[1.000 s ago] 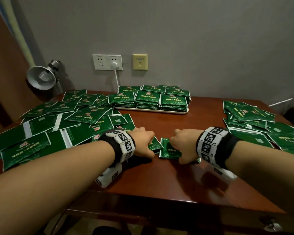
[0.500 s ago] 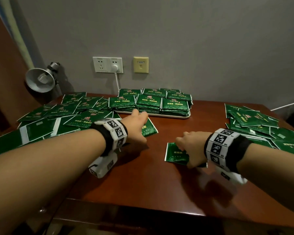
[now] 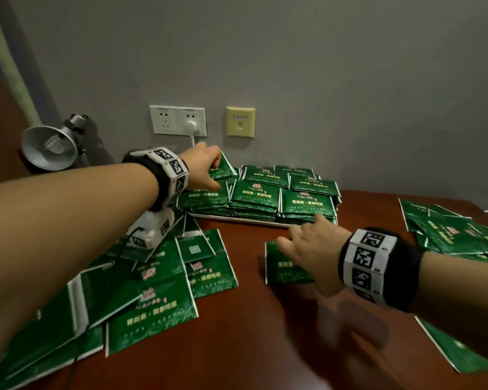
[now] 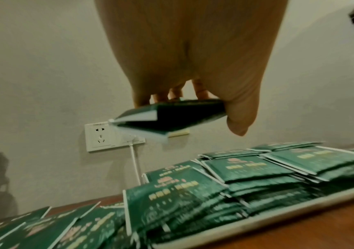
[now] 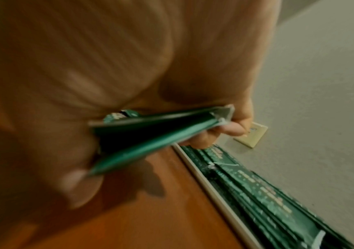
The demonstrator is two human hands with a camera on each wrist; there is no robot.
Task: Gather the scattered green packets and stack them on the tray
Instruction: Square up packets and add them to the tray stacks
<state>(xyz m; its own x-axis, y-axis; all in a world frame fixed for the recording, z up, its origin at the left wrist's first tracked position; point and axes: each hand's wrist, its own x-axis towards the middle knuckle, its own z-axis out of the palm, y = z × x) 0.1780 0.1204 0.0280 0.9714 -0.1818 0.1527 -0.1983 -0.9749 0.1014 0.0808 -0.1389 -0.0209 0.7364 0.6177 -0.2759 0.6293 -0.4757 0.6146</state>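
My left hand [image 3: 209, 167] pinches a couple of green packets [image 3: 223, 168] above the back-left stack on the white tray [image 3: 237, 219]; in the left wrist view the held packets [image 4: 167, 118] hang under the fingers over the stacked packets [image 4: 246, 170]. My right hand [image 3: 310, 243] grips more green packets [image 3: 283, 268] just off the table, in front of the tray's near edge; the right wrist view shows these packets [image 5: 150, 133] fanned between thumb and fingers beside the tray rim [image 5: 210, 185]. Loose packets [image 3: 152, 294] lie scattered on the left and another pile [image 3: 451, 229] on the right.
A dark wooden table [image 3: 265, 347] carries everything. A metal lamp [image 3: 48, 144] stands at the back left. A wall socket with a white plug and cord [image 3: 190, 128] sits just behind the tray, with a beige wall plate [image 3: 240, 122] beside it.
Both hands lifted packets off the table and moved forward. The left hand rose to above the tray's left stacks; the right hand came up to the tray's near edge.
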